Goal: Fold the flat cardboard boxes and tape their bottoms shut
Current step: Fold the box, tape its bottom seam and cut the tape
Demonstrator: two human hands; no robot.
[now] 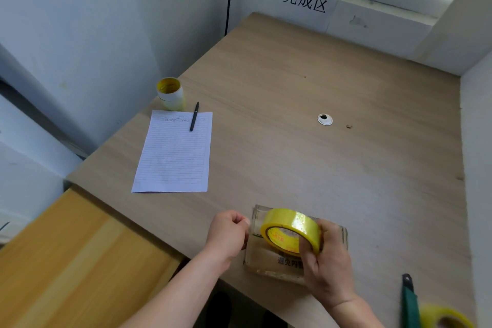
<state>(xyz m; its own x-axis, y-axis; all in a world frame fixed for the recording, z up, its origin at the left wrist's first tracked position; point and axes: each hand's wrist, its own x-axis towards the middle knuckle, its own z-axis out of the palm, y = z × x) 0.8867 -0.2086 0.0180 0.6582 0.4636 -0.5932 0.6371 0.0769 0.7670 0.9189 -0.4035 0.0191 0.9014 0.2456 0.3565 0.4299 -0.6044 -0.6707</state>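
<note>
A small folded cardboard box [259, 250] with black printed characters sits near the table's front edge. Above it my right hand [326, 266] grips a yellow roll of tape [291, 230], thumb inside its core. My left hand [229, 230] is curled at the box's left edge, fingertips pinched together where the tape's end would lie; the clear strip itself is too faint to make out.
A lined sheet of paper [174, 153] with a black pen [194, 116] lies at the left, a stack of yellow tape rolls [170, 93] behind it. A green-handled cutter [410, 301] and another tape roll [447, 318] sit at bottom right. A cable grommet [324, 119] is mid-table. A wooden bench [80, 261] stands at the lower left.
</note>
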